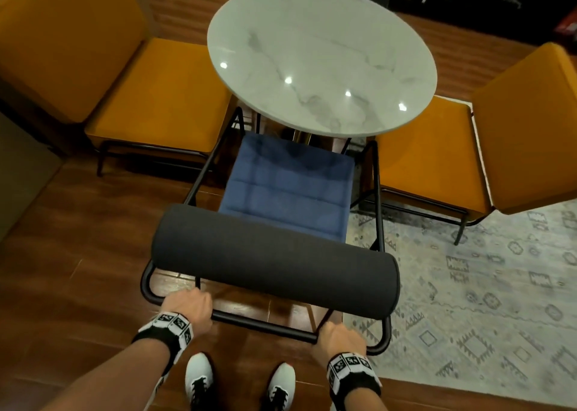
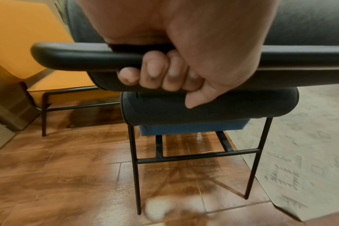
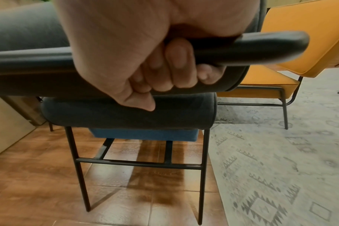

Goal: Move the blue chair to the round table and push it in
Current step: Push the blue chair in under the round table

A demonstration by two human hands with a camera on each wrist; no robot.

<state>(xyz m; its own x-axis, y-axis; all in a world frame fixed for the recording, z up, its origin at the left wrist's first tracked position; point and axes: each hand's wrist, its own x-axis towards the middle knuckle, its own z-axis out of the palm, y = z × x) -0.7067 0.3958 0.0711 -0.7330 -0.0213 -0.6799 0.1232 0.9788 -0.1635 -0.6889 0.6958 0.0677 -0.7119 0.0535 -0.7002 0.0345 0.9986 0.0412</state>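
The blue chair has a blue seat cushion, a dark grey roll backrest and a black tube frame. Its seat front lies under the near edge of the round white marble table. My left hand grips the black back rail near its left end, and my right hand grips the same rail near its right end. In the left wrist view the fingers curl under the rail. The right wrist view shows my fingers wrapped round the rail too.
An orange chair stands left of the table and another orange chair right of it, both close to the blue chair's frame. A patterned grey rug covers the floor on the right; wooden floor on the left. My two shoes are behind the chair.
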